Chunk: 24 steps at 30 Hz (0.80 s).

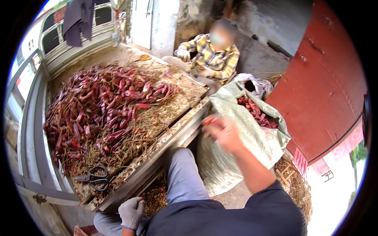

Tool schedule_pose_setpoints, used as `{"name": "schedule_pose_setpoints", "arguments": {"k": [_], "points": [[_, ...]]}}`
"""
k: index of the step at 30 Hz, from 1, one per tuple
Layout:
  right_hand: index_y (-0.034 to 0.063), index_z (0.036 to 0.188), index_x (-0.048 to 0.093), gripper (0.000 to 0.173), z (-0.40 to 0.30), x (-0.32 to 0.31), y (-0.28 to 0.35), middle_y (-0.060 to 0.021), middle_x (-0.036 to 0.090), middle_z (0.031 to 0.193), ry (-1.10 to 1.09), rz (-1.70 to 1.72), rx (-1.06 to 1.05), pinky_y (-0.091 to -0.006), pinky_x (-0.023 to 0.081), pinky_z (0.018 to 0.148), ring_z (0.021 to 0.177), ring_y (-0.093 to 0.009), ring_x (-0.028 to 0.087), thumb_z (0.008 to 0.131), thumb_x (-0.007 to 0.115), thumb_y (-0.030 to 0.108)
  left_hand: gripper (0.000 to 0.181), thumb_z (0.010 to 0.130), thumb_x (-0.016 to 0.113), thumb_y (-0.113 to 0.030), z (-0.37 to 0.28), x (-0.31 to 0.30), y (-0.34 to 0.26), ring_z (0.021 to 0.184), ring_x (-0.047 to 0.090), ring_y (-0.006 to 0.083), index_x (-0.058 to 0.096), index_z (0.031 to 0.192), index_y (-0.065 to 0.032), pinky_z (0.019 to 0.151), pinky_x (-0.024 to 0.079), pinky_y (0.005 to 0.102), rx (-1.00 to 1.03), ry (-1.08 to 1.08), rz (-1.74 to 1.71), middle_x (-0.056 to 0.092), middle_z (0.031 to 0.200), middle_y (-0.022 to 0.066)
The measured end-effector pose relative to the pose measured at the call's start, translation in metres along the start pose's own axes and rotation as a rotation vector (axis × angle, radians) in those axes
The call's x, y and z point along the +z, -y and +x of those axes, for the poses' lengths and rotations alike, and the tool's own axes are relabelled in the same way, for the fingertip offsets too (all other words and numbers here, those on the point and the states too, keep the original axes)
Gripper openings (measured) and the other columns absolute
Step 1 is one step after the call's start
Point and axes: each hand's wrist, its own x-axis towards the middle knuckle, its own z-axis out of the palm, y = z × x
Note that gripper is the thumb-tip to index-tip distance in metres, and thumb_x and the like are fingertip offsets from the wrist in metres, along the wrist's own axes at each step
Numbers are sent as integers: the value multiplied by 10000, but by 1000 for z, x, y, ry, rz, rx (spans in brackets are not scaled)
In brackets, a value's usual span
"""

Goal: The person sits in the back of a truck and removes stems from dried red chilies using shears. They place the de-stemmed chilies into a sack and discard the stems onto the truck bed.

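Observation:
My left hand [130, 213], in a grey knit glove, rests by my left knee below the truck bed's edge. Its fingers look curled and their inner side is hidden. My right hand [222, 132], bare and blurred by motion, is over the near side of a woven sack [227, 165], gripping what looks like a red chili pepper [213, 120]. The sack's mouth is open, showing dried red chilies [258, 113] inside. On the truck bed [189, 104] lies a large heap of dried chilies [109, 103] with stalks. Black-handled scissors [94, 178] lie at its near corner.
A person [211, 59] in a plaid shirt and gloves sits across the bed's far corner. Orange-handled scissors [143, 57] lie near them. A red metal panel [319, 79] rises at right. Side rails [32, 126] bound the bed at left. Dry stalks [295, 185] litter the ground.

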Motion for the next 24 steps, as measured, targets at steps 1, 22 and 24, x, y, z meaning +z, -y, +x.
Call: {"name": "schedule_pose_setpoints", "arguments": {"k": [1,22,24], "points": [[47,1232,676,287,6,-41,-3,-131,716,1044,-149,-179,-57,-362,520,762,917,-254,686,1017,652,236,124,865,778,-224,2,3,-2,794,744,314,801,924,-117,721,585,409,-6,30,2,771,866,112],[-17,1110,701,381,-14,-130,-21,-246,714,1110,82,-1235,136,-513,533,878,1018,-429,690,990,629,338,222,940,714,-247,-14,2,-12,905,755,321,790,1131,-163,780,600,421,-14,167,-37,786,1037,111],[-13,1120,719,313,-5,-88,10,-209,725,1099,-183,-1040,-209,-467,555,870,980,-379,711,937,714,241,294,950,686,-185,-9,5,-18,899,748,333,754,1236,-173,775,595,443,14,158,-21,781,1043,122]]}}
